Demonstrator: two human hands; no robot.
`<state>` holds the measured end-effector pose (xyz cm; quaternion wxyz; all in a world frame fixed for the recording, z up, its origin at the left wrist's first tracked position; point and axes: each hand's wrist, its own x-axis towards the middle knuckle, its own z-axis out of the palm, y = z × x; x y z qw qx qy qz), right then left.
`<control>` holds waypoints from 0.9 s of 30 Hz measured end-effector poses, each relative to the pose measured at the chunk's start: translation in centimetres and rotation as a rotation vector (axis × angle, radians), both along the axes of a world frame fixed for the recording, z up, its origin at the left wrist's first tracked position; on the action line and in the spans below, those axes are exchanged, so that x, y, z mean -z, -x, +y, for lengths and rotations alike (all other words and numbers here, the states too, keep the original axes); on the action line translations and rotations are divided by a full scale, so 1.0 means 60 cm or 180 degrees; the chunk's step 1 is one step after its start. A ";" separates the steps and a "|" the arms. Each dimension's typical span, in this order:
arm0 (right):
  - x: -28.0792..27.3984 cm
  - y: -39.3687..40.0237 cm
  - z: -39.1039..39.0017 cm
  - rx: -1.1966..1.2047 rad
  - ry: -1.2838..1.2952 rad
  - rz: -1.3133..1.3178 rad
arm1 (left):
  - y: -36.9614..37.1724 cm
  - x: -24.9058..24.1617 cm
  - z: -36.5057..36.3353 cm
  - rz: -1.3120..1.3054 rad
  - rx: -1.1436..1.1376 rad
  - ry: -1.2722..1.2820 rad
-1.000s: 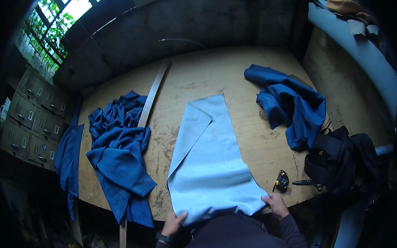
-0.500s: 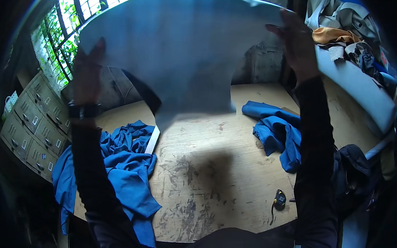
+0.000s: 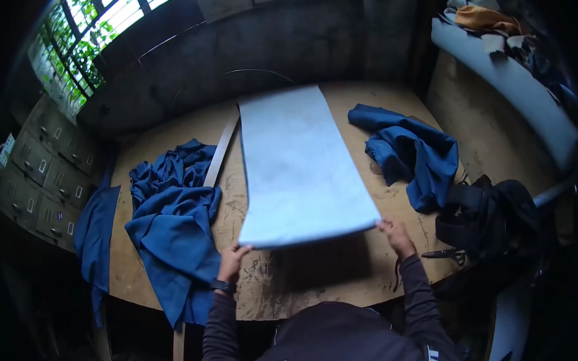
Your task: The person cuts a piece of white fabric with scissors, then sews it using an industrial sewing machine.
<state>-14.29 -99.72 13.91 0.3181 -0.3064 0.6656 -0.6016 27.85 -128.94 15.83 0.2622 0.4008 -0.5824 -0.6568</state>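
Note:
A long white sheet of what looks like fabric (image 3: pixel 305 171) stretches away from me over the wooden table. Its far end rests on the tabletop, while the near edge is lifted and casts a shadow below. My left hand (image 3: pixel 232 262), with a dark watch on the wrist, pinches the near left corner. At the near right corner my right hand (image 3: pixel 397 238) is closed on the same sheet. A dark blue strip shows along the sheet's left edge. Beside that edge lies a pale flat wooden strip (image 3: pixel 222 149), partly among crumpled blue cloth (image 3: pixel 176 224).
More blue cloth (image 3: pixel 414 150) lies at the right of the wooden table (image 3: pixel 259 294). Scissors (image 3: pixel 445 255) sit near a black bag (image 3: pixel 485 216) at the right edge. Metal lockers (image 3: pixel 44 172) stand left; a shelf (image 3: pixel 509 80) piled with fabric is at upper right.
The white sheet has come down from in front of my face onto the table, spread lengthwise. Both hands have dropped towards the near edge, still holding it. My view has shifted.

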 end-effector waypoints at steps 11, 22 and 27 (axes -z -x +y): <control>0.212 -0.112 0.196 0.0021 -0.1557 0.0599 | -0.149 0.226 0.198 -0.1918 -0.0125 -0.0265; 0.166 -0.120 0.136 0.0263 -0.1842 -0.0270 | -0.059 0.233 0.079 -0.2040 -0.0240 0.0134; 0.151 -0.079 0.046 0.0592 -0.1445 -0.0862 | 0.066 0.287 -0.113 -0.1863 -0.0460 0.0687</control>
